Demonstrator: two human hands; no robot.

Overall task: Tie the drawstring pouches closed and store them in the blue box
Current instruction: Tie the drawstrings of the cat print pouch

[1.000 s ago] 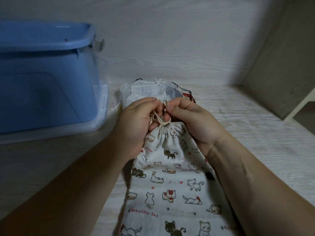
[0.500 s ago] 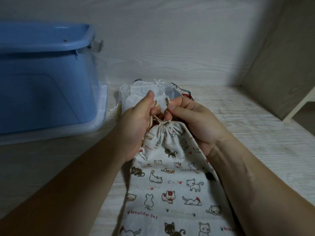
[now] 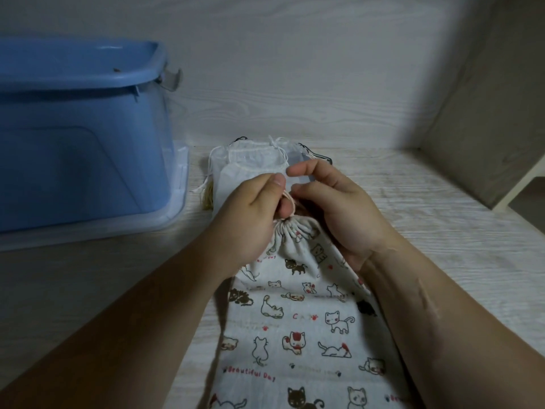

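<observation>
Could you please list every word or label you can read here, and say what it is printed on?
"Beautiful Day": red print on the white cat-patterned drawstring pouch, near its lower left.
"CA": red letters mid-pouch; the rest is too blurred to read.
Other red print at the pouch's gathered neck and right edge: unreadable.
Blue plastic box: no text visible.

Both hands meet, left hand (image 3: 250, 214) pinched closed, right hand (image 3: 333, 208) with fingers spread

The cat-print pouch (image 3: 306, 326) is displaying "Beautiful Day" in red print, below the hands. A fainter line reading "CAT" is showing higher up; other lettering is unreadable.
</observation>
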